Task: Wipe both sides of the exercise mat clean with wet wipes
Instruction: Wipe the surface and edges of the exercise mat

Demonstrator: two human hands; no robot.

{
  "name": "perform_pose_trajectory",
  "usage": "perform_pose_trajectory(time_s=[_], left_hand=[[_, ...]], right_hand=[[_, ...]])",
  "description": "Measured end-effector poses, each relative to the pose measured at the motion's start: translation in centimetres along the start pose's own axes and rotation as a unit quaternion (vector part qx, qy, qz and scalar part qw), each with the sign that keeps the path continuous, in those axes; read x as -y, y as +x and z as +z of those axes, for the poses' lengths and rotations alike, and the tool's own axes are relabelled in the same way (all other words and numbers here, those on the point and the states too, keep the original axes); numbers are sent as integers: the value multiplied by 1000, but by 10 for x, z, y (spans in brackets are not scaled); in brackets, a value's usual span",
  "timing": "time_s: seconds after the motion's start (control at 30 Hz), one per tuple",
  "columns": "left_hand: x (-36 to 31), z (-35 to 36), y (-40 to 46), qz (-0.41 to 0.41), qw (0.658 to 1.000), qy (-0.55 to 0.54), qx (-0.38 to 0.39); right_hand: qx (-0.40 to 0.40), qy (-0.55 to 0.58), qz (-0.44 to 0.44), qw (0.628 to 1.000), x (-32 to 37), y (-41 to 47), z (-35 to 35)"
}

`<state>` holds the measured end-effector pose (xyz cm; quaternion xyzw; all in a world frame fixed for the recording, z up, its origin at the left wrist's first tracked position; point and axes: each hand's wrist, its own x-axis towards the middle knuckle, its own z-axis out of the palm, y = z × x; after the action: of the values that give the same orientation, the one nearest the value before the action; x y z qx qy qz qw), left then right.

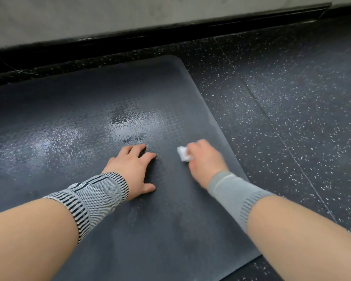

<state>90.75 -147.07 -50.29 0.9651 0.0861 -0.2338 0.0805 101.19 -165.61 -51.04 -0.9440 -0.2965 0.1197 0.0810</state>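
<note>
A dark grey exercise mat (130,94) lies flat on black rubber flooring (292,98) flecked with white, its far edge near a black baseboard (130,41) under a pale wall (89,15). Wet, glossy patches (134,122) shine on the mat. The left hand (133,169) presses flat with fingers spread, while the blurred right hand (205,159) grips a folded white wet wipe (183,153) against the mat near its right edge.

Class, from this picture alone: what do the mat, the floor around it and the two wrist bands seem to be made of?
Exercise mat: probably foam or rubber, dark, matte and pebbled, with glistening wet patches. Floor: likely rubber tiles, black with white flecks and visible seams. Left wrist band: knitted elastic fabric, grey mesh with black ribbing. Right wrist band: plain grey ribbed knit.
</note>
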Motion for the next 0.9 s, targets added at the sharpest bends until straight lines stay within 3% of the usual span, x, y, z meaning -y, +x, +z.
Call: perform_pose_trajectory(time_s=[0.1,0.17,0.3,0.4,0.43,0.47,0.53,0.6,0.63,0.73,0.9], left_hand=[[-2,-3,1,-4,1000,-4,4],[-3,-3,1,-6,1000,-3,9],[-4,-4,0,-6,1000,-7,6],[0,-7,2,1,1000,-23,7],[2,-8,3,2,1000,-29,5],[4,-11,4,-2,999,-35,-3],[11,-16,8,-23,998,-43,-27],[20,-22,13,-48,997,-35,-43],[24,-25,16,-61,997,-29,-43],[34,-35,28,-87,996,-18,-19],[43,-53,50,-94,995,-7,11]], right_hand=[[-75,24,219,972,-46,9,-18],[-78,31,248,965,-38,12,-14],[-33,93,82,992,29,15,5],[44,47,-79,995,48,18,11],[48,24,-91,994,38,22,7],[37,1,-63,997,22,28,1],[-15,-1,83,996,-19,40,-12],[-66,27,241,968,-49,45,-24],[-74,36,272,959,-51,47,-24],[-57,75,198,976,-11,50,-10],[26,59,-62,996,51,49,9]])
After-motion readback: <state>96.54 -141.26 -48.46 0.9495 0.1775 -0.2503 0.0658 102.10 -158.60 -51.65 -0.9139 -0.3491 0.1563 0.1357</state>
